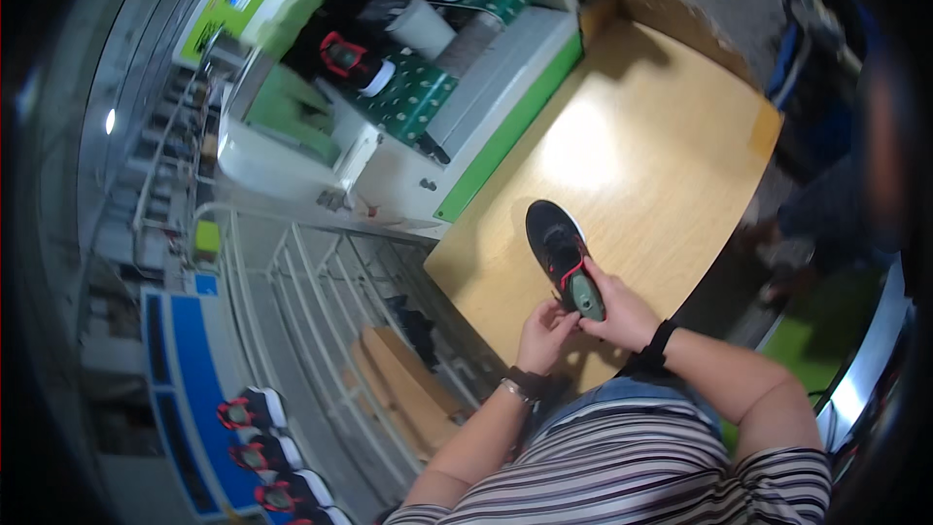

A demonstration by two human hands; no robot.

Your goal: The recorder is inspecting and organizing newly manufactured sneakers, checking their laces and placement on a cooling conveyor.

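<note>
A black shoe (556, 240) with a white sole edge and red trim is held above the wooden table, its toe pointing away from me. A green shoe last (585, 295) fills its opening at the heel end. My right hand (619, 314) wraps round the right side of the heel, thumb along the collar. Close against the left of the heel, my left hand (546, 333) has its fingers bent and pinched together at the shoe's edge. What lies between those fingertips is too small to make out.
The wooden table (661, 156) borders a white and green machine (515, 107), whose green dotted belt (413, 97) carries black and red shoes (355, 63). At left stand a metal rack (292, 282) with cardboard (398, 379) and a blue panel with several shoes (255, 410). Another person (826, 204) is at right.
</note>
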